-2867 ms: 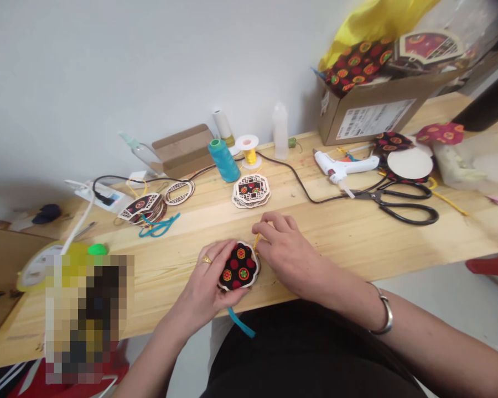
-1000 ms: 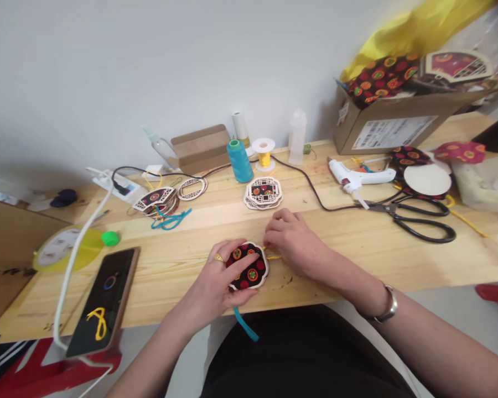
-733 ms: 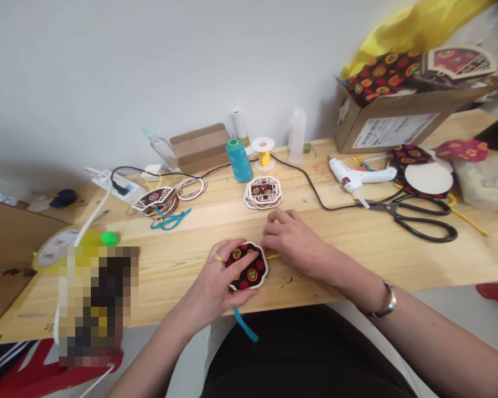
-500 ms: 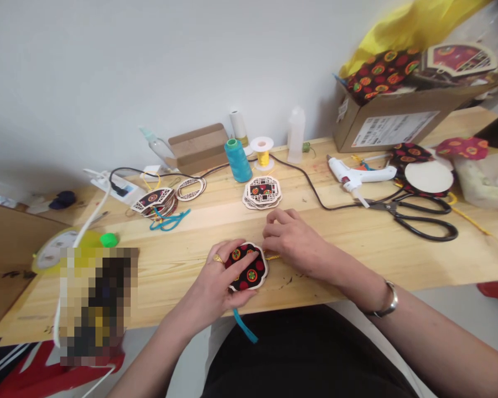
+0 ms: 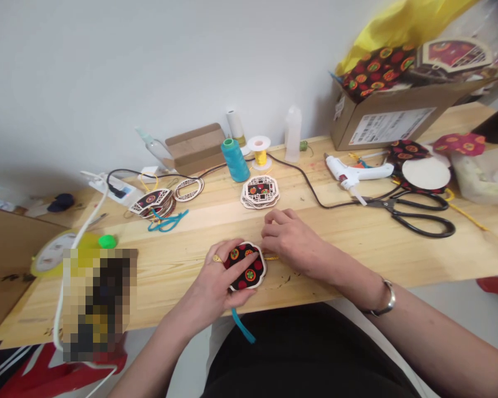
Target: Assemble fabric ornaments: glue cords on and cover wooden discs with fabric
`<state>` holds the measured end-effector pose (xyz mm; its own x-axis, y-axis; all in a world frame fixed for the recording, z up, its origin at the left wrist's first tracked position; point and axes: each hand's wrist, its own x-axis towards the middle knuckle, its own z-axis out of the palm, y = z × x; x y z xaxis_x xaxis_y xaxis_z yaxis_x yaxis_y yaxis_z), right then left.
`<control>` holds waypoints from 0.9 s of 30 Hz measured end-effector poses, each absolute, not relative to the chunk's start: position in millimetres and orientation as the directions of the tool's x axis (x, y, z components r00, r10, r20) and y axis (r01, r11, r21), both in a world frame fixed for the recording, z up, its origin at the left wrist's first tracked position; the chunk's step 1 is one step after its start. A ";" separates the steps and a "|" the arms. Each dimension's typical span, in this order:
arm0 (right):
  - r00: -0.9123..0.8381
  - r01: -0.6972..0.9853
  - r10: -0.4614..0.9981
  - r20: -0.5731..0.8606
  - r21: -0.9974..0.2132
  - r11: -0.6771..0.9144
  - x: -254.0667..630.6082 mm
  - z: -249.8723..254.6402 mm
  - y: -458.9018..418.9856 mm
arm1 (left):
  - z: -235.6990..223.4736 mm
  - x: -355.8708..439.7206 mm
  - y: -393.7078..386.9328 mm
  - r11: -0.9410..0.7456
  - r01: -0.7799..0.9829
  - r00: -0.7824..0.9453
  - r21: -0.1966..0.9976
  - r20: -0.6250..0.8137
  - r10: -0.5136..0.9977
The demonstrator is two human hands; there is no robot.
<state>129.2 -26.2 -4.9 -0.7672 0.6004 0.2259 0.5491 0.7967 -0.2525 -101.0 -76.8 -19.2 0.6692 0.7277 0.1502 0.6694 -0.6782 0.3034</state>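
Head camera view, looking down at a wooden table (image 5: 170, 265) where two bare hands work near the front edge; the left hand (image 5: 222, 273) grasps a scalloped pad (image 5: 248, 271), its fabric black with red dots and orange and green flowers, its rim pale; the index finger lies across the pad's face, the thumb presses along its lower edge, and the other fingers curl around its left side; a blue ribbon (image 5: 244, 327) hangs below that hand, past the table's edge; a short yellow cord (image 5: 271, 258) runs from the pad's right side toward the right hand (image 5: 288, 240), whose fingers are bent inward with their tips hidden, so whether they pinch the cord cannot be told; behind the hands lies a stack of lattice frames (image 5: 260, 190), with a blue thread cone (image 5: 235, 160) and a yellow spool (image 5: 259, 153) beyond; farther right are a white glue gun (image 5: 359, 172), black-handled scissors (image 5: 421, 218) and an open carton (image 5: 382, 127) holding patterned fabric (image 5: 377, 69).
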 end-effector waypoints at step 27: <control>-0.630 0.606 0.726 0.277 -0.408 0.682 144.3 -22.7 -53.1 | -22.4 -101.2 -76.4 -0.676 0.661 0.655 0.327 0.189 0.732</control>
